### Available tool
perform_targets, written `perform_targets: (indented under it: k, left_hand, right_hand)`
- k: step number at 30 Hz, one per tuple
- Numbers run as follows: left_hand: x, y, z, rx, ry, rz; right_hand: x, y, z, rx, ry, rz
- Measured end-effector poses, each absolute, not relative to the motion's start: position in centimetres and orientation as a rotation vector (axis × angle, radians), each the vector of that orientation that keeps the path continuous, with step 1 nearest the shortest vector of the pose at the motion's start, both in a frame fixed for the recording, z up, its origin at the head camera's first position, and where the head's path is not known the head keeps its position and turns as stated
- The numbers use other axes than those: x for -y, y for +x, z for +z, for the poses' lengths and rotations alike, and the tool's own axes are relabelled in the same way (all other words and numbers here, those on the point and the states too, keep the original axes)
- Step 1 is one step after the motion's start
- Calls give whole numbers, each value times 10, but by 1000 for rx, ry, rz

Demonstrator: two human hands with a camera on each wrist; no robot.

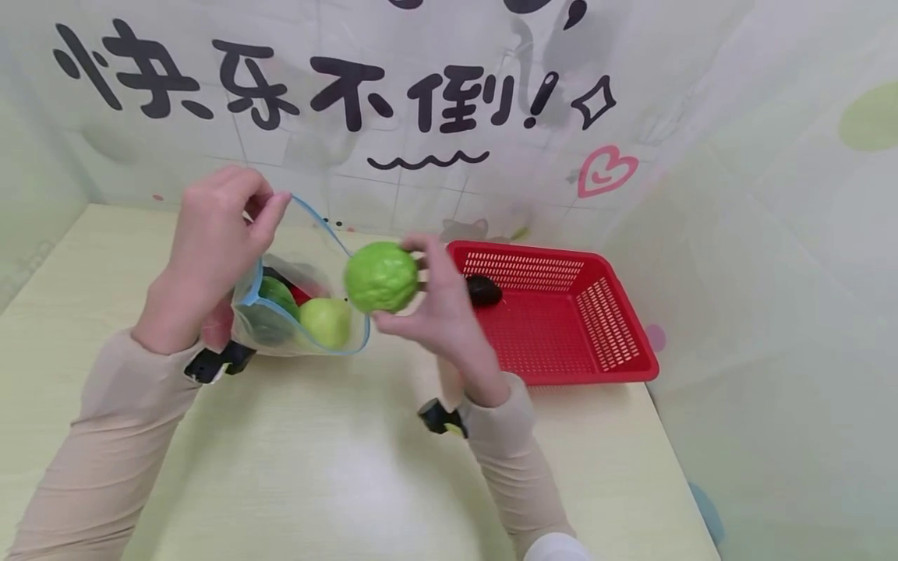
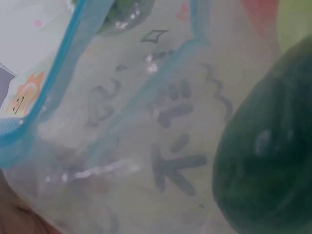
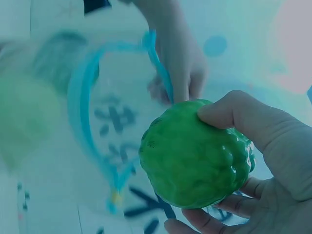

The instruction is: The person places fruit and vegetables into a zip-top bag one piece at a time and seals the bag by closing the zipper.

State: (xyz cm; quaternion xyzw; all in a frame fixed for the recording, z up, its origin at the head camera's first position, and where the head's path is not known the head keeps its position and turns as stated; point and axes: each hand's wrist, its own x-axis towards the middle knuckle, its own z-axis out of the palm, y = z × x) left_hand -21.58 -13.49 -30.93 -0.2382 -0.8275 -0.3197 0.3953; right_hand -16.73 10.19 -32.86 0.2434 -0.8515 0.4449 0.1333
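A lumpy green guava (image 1: 381, 276) is gripped in my right hand (image 1: 449, 315), thumb on one side and fingers on the other, just right of the bag's mouth. My left hand (image 1: 217, 234) pinches the rim of a clear zip bag (image 1: 302, 274) with a blue edge, holding it up and its mouth open. Inside the bag are a pale green apple (image 1: 326, 322), a dark green fruit (image 2: 268, 146) and something red, partly hidden. In the right wrist view the guava (image 3: 195, 156) overlaps the bag's blue edge (image 3: 80, 102).
A red plastic basket (image 1: 554, 335) stands to the right on the pale table (image 1: 337, 467), a dark oval fruit (image 1: 484, 291) at its left end. Behind the table hangs a white printed backdrop (image 1: 393, 179) with black lettering; a pale wall (image 1: 779, 335) borders the right side.
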Motion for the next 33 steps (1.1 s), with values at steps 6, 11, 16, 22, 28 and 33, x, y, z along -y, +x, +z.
perform_targets:
  k: [6, 11, 16, 22, 28, 33]
  left_hand:
    - [137, -214, -308, 2094, -622, -785]
    - [137, -212, -309, 2100, -645, -781]
    - [139, -210, -309, 2107, -679, -753]
    - [138, -209, -310, 2126, -695, -756]
    - [137, -209, -311, 2116, -724, -751]
    - [133, -208, -312, 2115, -746, -776]
  right_hand:
    - [-47, -173, -328, 2510, 915, 1084]
    - [-25, -184, -340, 2569, 876, 847]
    - [-15, -189, -347, 2636, 815, 748]
    - [-7, -198, -353, 2736, 746, 653]
    - [0, -208, -351, 2871, 704, 561]
    - [5, -215, -354, 2964, 673, 570]
